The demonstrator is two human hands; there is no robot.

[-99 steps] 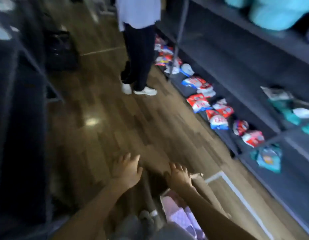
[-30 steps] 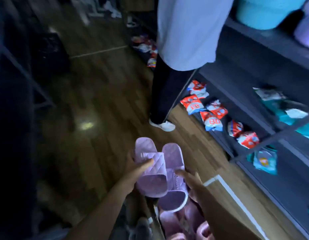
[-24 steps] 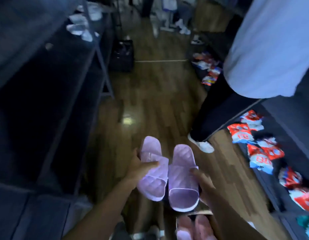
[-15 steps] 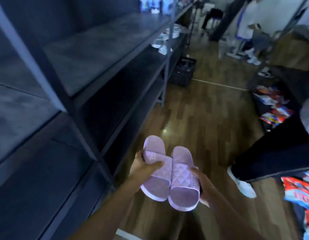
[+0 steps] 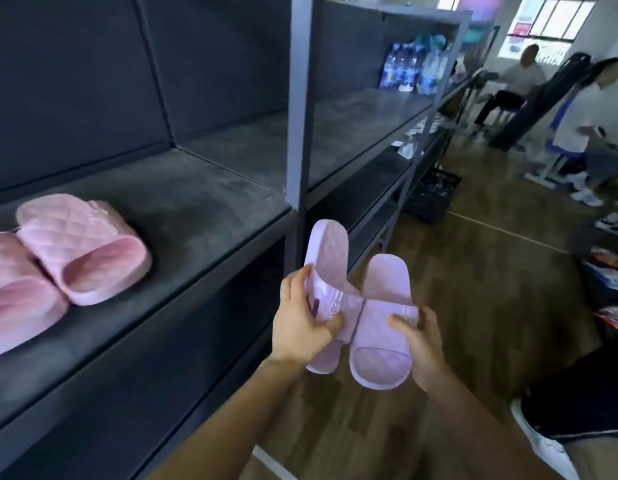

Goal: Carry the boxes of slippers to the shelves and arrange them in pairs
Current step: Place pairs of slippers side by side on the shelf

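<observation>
While you stand beside the shelf, both lilac slippers are off it, held in the air just past its front edge and over the wooden floor. Your left grip pinches the left slipper at its strap, thumb on top and fingers curled round the side, so this slipper tilts up with its far end near the upright post. Your right grip curls round the outer edge of the right slipper, thumb pressed on the quilted strap. The two straps touch and overlap slightly. You are probably holding them this way so the matched pair goes down as one unit.

A pink pair already lies side by side on the shelf to your left, and it looks like the pattern to copy. Bare shelf shows between that pair and the post, which seems the natural spot. To place them, you would swing left, level the tilted slipper and set both down beside the pink ones without touching them. Mind the post as you bring them in.
</observation>
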